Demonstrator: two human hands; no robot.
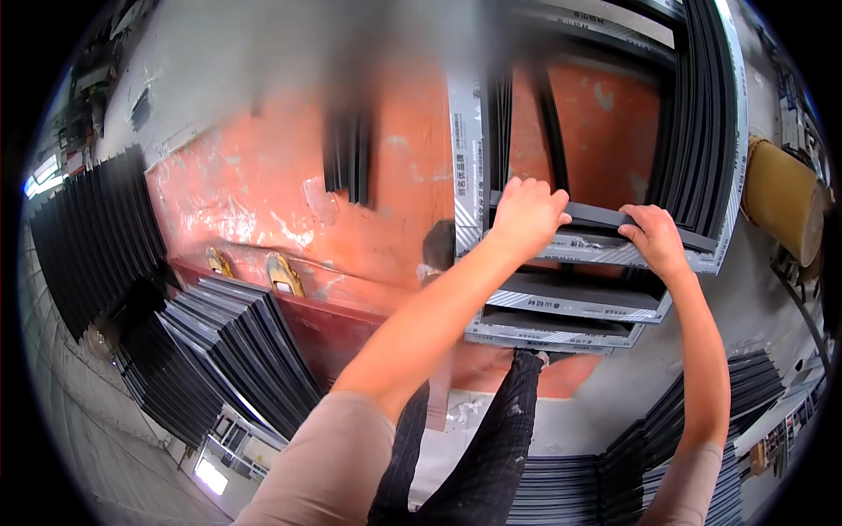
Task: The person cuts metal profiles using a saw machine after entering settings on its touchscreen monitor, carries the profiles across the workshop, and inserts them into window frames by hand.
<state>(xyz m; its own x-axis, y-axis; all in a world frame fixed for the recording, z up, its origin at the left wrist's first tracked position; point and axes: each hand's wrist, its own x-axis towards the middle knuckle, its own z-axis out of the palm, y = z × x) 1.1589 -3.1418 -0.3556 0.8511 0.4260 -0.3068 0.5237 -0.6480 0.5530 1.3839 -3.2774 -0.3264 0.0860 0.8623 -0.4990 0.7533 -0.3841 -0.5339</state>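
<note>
Forearms [438, 316] reach over orange surface [403, 202], silver-edged frames [605, 252] stacked on it. Dark strip [598, 213] lies along top frame's near edge. Left hand [529, 213] curled closed on strip's left part; right hand [654, 238] pinches it farther right, closed to strip thickness.

One wide fisheye view, from the left camera of a side-by-side pair worn on a person's head. It looks steeply down — over the wearer's own forearms [438, 323], which rise from the lower edge. The left hand [529, 213] and right hand [653, 237] lie right of centre, near enough for fingers to show clearly. Below them, dark trousers [507, 421] appear from above. Straight edges bend toward the circular rim — black beyond it — and a grey blur [368, 44] softens the top.
</note>
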